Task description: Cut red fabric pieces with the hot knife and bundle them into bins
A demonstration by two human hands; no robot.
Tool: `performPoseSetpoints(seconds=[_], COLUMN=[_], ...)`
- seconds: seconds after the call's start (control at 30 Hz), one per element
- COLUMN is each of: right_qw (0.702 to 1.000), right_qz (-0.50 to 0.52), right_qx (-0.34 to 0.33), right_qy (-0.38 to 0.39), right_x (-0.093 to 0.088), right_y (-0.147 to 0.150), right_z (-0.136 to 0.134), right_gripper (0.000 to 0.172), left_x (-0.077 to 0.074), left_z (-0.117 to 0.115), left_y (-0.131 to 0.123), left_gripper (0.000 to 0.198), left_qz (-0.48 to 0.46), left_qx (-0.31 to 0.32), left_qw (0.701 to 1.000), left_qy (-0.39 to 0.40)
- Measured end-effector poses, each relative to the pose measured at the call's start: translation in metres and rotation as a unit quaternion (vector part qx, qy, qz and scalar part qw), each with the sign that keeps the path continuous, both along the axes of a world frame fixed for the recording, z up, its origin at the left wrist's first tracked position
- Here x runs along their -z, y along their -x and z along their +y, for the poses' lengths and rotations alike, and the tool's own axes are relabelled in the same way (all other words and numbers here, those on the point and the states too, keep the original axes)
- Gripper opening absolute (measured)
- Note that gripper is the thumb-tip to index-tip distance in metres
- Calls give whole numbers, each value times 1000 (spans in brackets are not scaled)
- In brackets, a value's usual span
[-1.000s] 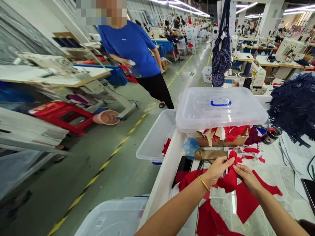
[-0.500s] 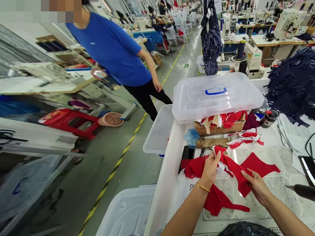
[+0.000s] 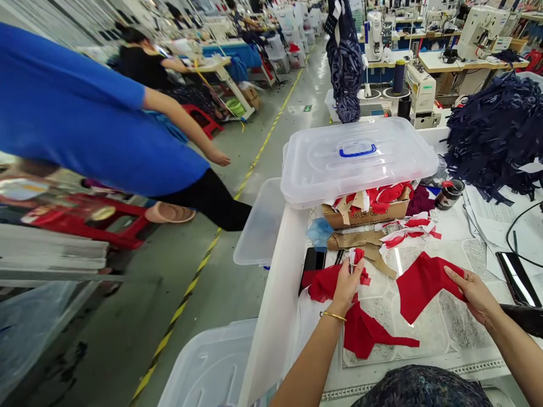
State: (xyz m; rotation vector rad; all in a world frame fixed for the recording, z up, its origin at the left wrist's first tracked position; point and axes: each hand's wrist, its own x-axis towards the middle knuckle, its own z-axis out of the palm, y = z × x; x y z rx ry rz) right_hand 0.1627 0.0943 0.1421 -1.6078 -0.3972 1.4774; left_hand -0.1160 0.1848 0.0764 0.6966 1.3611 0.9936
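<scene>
My left hand, with a gold bangle at the wrist, is closed on a small bundle of red and white fabric scraps held upright over the white worktable. My right hand pinches the edge of a larger red fabric piece, pulled out to the right. More red cut pieces lie flat between my arms. The two hands are well apart.
A clear lidded plastic box rests on a cardboard box of red scraps. A phone, a dark pile of navy strips and a tablet lie on the table. A person in a blue shirt passes close on the left aisle.
My hands have drawn apart: the right pulled the red piece away to the right, the left kept the small bundle. The person in blue has walked much nearer.
</scene>
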Motion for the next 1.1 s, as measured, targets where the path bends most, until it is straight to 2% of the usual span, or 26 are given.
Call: performPoseSetpoints(seconds=[0.1, 0.17, 0.27, 0.33, 0.37, 0.43, 0.5, 0.6, 0.67, 0.73, 0.83, 0.97, 1.1], right_qw=[999, 996, 979, 968, 965, 970, 980, 985, 978, 965, 945, 916, 882], right_qz=[-31, -35, -39, -52, -59, -68, -91, -148, -196, -246, -298, -341, -388], right_qx=[-32, -84, -200, -247, -254, -231, -174, -87, -76, -94, -133, -202, -251], right_qy=[4, 1, -6, -13, -16, -17, -8, 5, 1, -12, -31, -56, -92], right_x=[-14, -25, -42, -51, -53, -53, -45, -23, -5, 14, 40, 68, 88], right_y=[1, 3, 5, 3, 1, -5, -14, -31, -41, -47, -42, -15, 8], right_z=[3, 3, 4, 5, 6, 8, 8, 5, 1, -3, -8, -16, -25], right_gripper=[53, 53, 51, 54, 55, 60, 64, 68, 66, 60, 47, 25, 16], left_x=[-2, -7, -13, -15, -14, -9, -3, 6, 10, 13, 15, 15, 19], left_z=[-6, -14, -25, -30, -31, -31, -31, -33, -36, -41, -49, -58, -65], left_y=[-16, -31, -57, -72, -77, -83, -81, -70, -63, -57, -53, -49, -44], left_gripper=[64, 68, 70, 70, 63, 38, 15, 8, 8, 6, 21, 35, 37], left_qz=[135, 187, 140, 100, 89, 94, 116, 133, 139, 147, 168, 229, 280], left_qx=[51, 147, 316, 386, 396, 375, 330, 294, 281, 267, 251, 255, 266], left_qw=[984, 954, 906, 881, 880, 899, 924, 938, 943, 947, 950, 937, 916], left_qy=[-103, -183, -246, -256, -247, -205, -157, -126, -111, -96, -77, -72, -109])
